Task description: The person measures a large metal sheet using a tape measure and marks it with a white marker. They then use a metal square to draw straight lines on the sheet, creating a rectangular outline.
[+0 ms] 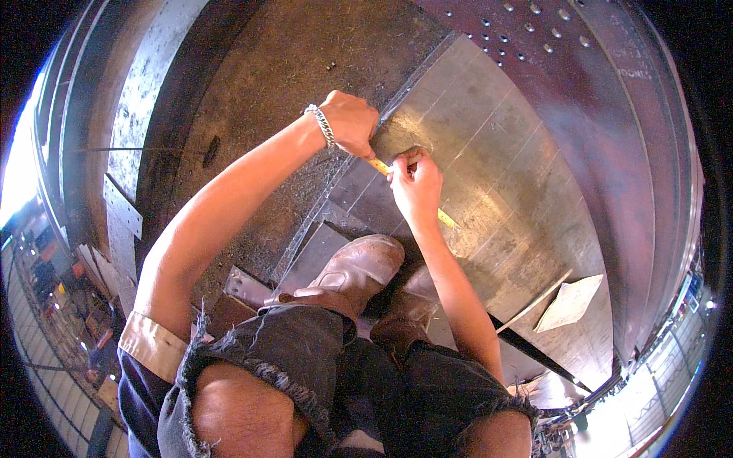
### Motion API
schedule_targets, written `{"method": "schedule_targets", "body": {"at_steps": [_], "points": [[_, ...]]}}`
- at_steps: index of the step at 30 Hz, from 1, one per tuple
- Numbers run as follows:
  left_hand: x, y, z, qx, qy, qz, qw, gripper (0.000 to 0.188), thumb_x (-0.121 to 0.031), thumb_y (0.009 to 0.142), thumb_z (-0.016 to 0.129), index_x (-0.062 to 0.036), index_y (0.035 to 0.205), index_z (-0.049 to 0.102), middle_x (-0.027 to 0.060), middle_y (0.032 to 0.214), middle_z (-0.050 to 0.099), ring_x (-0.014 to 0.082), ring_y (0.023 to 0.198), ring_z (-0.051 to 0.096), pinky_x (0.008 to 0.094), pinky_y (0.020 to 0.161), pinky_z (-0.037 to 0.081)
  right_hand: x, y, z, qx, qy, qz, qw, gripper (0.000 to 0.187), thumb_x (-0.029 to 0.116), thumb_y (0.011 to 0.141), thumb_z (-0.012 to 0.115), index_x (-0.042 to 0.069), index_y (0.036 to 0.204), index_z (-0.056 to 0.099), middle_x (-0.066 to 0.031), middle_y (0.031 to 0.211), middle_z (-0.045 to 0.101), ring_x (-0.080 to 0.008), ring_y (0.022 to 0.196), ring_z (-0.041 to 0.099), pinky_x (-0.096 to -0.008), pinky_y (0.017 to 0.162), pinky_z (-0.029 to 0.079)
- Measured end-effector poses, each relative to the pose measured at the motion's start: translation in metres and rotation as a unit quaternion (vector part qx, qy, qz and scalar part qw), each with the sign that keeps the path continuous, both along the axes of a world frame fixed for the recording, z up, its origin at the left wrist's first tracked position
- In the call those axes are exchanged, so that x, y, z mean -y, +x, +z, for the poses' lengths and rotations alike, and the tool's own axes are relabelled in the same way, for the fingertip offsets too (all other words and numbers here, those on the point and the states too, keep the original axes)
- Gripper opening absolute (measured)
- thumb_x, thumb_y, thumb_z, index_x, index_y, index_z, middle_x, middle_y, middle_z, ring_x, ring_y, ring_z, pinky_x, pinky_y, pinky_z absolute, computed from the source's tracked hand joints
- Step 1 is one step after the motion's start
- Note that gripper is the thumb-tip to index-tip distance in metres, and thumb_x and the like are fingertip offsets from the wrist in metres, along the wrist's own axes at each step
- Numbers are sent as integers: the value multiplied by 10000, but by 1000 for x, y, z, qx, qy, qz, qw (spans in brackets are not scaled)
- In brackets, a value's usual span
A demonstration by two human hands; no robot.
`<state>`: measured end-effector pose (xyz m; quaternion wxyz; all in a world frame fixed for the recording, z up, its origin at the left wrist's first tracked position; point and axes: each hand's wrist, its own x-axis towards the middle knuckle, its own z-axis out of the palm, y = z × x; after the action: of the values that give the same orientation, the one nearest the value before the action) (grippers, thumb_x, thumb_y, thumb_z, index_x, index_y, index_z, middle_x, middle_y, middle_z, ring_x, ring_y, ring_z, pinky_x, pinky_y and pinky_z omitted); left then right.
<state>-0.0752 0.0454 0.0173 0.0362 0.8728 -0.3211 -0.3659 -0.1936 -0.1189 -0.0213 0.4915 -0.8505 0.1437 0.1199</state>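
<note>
A yellow tape measure (447, 220) lies stretched slantwise over a bare steel plate (489, 137) marked with thin straight lines. My left hand (353, 122), with a chain bracelet at its wrist, is closed on the tape's upper-left end by the plate's edge; its fingertips are mostly hidden. Just below and to the right, my right hand (418, 187) is closed in a pinch around a pale, chalk-like stick (414, 160). That hand rests over the tape and hides part of it. The tape shows again beyond my right wrist.
My brown boots (359, 263) stand at the plate's near edge. A rusty brown surface (282, 84) lies left. A dark red steel beam with holes (534, 30) curves along the right. Offcuts (569, 303) lie lower right, and a drilled plate (248, 288) sits beside my left knee.
</note>
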Motion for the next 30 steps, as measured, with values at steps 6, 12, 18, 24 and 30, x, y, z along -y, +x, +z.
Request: {"method": "schedule_targets", "body": {"at_steps": [6, 12, 18, 24, 30], "points": [[-5, 0, -6, 5, 5, -4, 1000, 381, -523, 677, 735, -153, 765, 756, 107, 717, 700, 334, 748, 688, 458, 618, 534, 11, 19, 28, 154, -112, -127, 973, 129, 135, 919, 606, 26, 934, 539, -154, 687, 659, -307, 609, 666, -383, 548, 494], [-1, 1, -3, -5, 17, -13, 1000, 380, -526, 683, 732, -157, 767, 756, 100, 713, 699, 331, 737, 688, 462, 618, 534, 32, 15, 35, 145, -34, -140, 979, 102, 120, 953, 560, 29, 920, 531, -146, 720, 669, -237, 589, 642, -358, 541, 474], [0, 3, -3, -19, 19, -12, 1000, 387, -529, 691, 725, -150, 761, 754, 108, 715, 698, 329, 739, 689, 466, 625, 537, 38, 1, 34, 73, -21, -114, 991, 143, 143, 967, 531, 19, 896, 541, -152, 695, 644, -251, 565, 613, -375, 539, 454], [-1, 2, 0, -6, -2, -11, 1000, 402, -530, 703, 715, -136, 772, 751, 120, 726, 698, 336, 760, 689, 468, 627, 537, 37, -4, 33, 86, -41, -89, 991, 138, 146, 961, 539, 21, 904, 547, -157, 639, 586, -288, 542, 587, -401, 528, 434], [0, 3, -1, -6, 6, -15, 1000, 418, -547, 702, 714, -138, 784, 752, 116, 727, 700, 339, 744, 689, 466, 626, 538, 35, -3, 42, 103, -78, -37, 991, 100, 119, 943, 542, 24, 914, 552, -183, 734, 608, -326, 622, 610, -429, 560, 442]]}}
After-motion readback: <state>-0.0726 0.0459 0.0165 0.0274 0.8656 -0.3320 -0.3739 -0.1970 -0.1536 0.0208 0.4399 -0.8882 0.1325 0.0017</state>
